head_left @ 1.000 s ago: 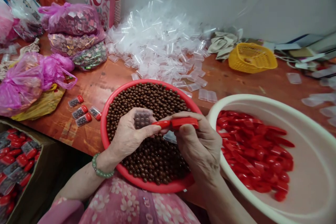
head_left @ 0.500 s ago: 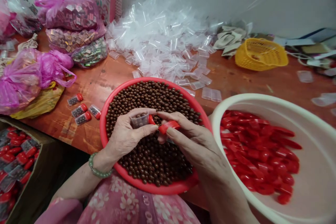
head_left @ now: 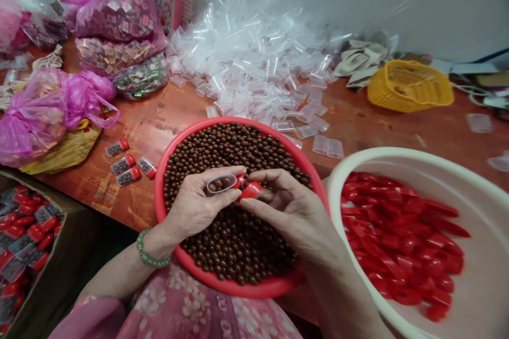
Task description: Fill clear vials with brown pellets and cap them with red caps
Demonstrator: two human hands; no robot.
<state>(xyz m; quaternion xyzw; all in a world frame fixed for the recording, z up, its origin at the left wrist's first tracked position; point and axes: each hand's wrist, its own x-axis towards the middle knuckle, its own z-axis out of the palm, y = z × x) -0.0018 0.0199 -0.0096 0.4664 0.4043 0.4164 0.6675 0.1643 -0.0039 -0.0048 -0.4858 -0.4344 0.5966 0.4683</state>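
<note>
Over the red plastic basin (head_left: 254, 290) of brown balls (head_left: 234, 251), your left hand (head_left: 194, 204) pinches a clear oval-mouthed case (head_left: 221, 184) between thumb and fingers, brown balls inside. A red cap (head_left: 239, 180) shows at its fingertips. Your right hand (head_left: 292, 209) has thumb and fingers pinching a second red cap (head_left: 251, 189). Filled cases (head_left: 128, 176) lie left of the basin.

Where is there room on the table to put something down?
Bare table shows between the yellow basket and white tub, and another patch between the pink bags and red basin. Behind that basin, clear cases crowd it.
</note>
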